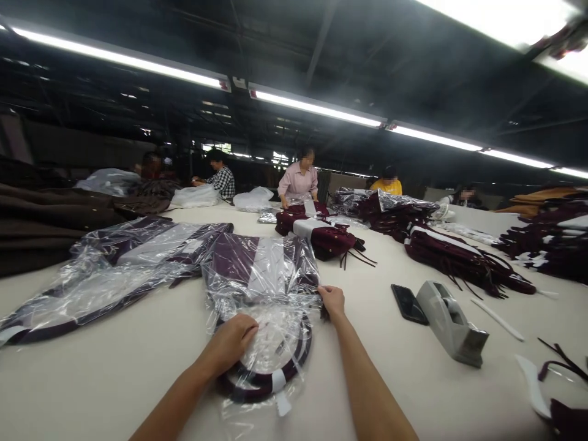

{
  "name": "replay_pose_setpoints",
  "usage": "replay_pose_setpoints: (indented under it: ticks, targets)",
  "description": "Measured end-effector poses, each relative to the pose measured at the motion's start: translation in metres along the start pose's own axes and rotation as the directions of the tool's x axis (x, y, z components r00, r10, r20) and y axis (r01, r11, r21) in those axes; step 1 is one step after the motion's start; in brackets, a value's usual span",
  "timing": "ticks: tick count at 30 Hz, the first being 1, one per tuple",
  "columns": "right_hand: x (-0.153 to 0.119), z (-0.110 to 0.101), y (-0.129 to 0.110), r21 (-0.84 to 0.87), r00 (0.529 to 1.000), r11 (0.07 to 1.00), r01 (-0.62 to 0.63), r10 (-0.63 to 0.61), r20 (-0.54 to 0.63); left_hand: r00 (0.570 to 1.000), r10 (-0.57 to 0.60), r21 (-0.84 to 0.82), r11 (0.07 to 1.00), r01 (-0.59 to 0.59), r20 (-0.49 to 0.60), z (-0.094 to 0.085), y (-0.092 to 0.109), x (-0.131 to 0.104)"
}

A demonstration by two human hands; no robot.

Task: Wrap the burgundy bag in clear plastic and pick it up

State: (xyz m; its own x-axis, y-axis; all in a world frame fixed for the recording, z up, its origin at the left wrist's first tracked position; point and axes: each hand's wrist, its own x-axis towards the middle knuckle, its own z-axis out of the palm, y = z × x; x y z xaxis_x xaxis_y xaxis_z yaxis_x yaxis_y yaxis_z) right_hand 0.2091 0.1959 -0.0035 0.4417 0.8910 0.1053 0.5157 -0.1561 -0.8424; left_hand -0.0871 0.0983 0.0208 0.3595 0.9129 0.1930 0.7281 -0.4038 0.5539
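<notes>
In front of me a maroon bag [233, 256] with a pale paper band lies inside a clear plastic bag [275, 334]. Its dark strap [250, 386] curves in a loop toward me, and a white tag [283, 404] shows at the near end. My left hand [233, 343] is closed on the plastic over the left side of the loop. At the plastic's right edge, my right hand [333, 301] pinches the film, just below the bag's body. A second plastic-wrapped maroon bag [154, 245] lies to the left, its strap stretched toward the table's left side.
On the right are a tape dispenser [450, 324], a phone [408, 304] and a white strip [497, 320]. More maroon bags [321, 236] lie ahead and right. Brown material [55, 220] is piled left. Across the table a person in pink [298, 180] works; others sit beyond.
</notes>
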Motion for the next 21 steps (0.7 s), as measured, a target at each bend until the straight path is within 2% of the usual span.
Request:
replay_pose_setpoints:
  ticks: [10, 21]
  targets:
    - [0.002, 0.015, 0.011, 0.294, 0.991, 0.952, -0.089, 0.113, -0.067, 1.0, 0.009, -0.016, 1.0, -0.008, 0.006, 0.009, -0.025, 0.01]
    - [-0.004, 0.018, 0.012, 0.239, 0.989, 0.971, 0.028, 0.008, -0.147, 1.0, 0.015, -0.033, 0.999, -0.016, -0.02, 0.015, -0.037, 0.014]
